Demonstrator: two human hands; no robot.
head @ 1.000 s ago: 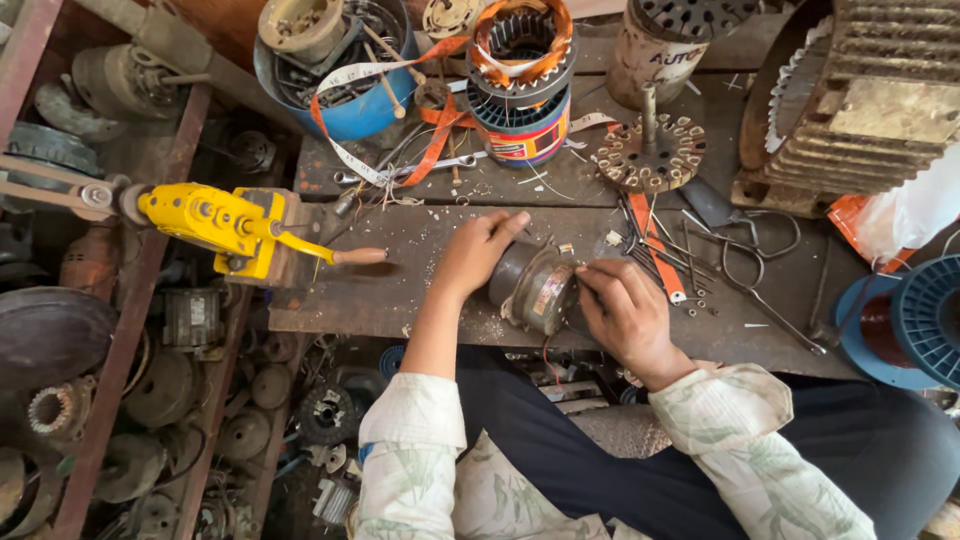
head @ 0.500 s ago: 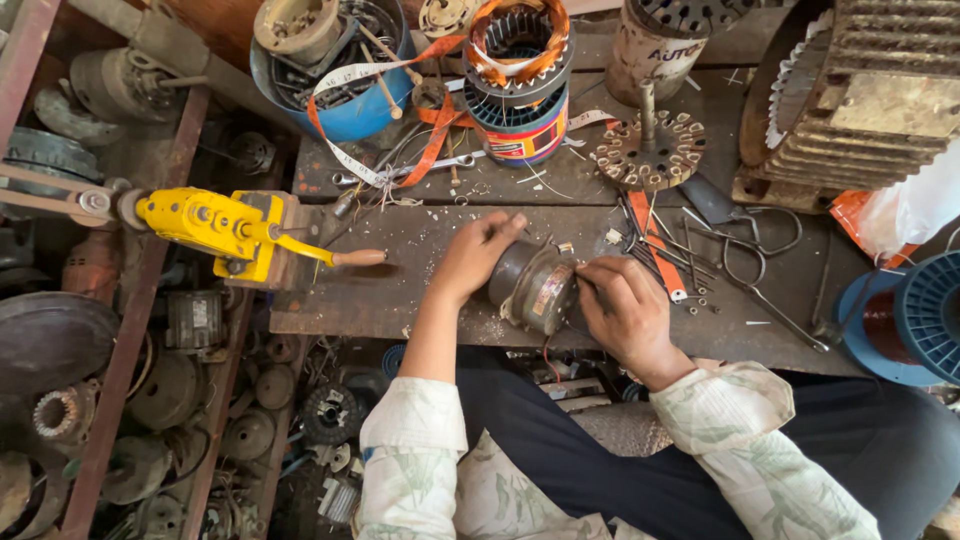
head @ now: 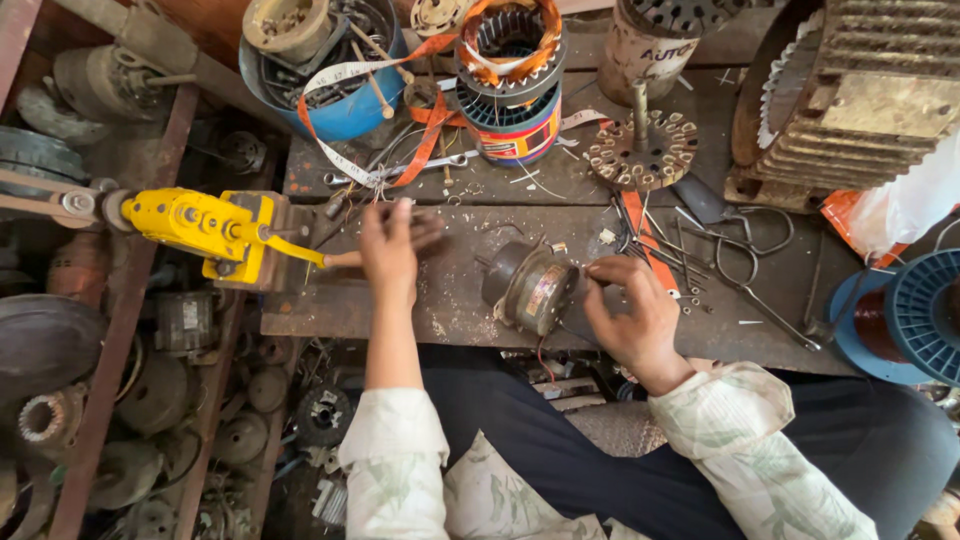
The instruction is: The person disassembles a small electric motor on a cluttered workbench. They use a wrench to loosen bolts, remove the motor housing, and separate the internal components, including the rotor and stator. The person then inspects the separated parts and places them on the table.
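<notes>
Head view: the right hand (head: 635, 320) has its fingers clamped on a small motor (head: 530, 287) near the bench's (head: 440, 300) front edge; the left hand (head: 392, 245), blurred, fingers loosely apart, reaches beside the yellow winder (head: 205, 225)

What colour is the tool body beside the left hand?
Bright yellow: the tool body, left of the left hand, seen in the head view.

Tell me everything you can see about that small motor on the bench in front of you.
The small motor is a dark, round, grimy metal housing lying tilted on its side on the worn workbench, with a pale label on its face and a thin wire trailing below. The right hand touches its right edge; the left hand is apart, reaching left.
</notes>
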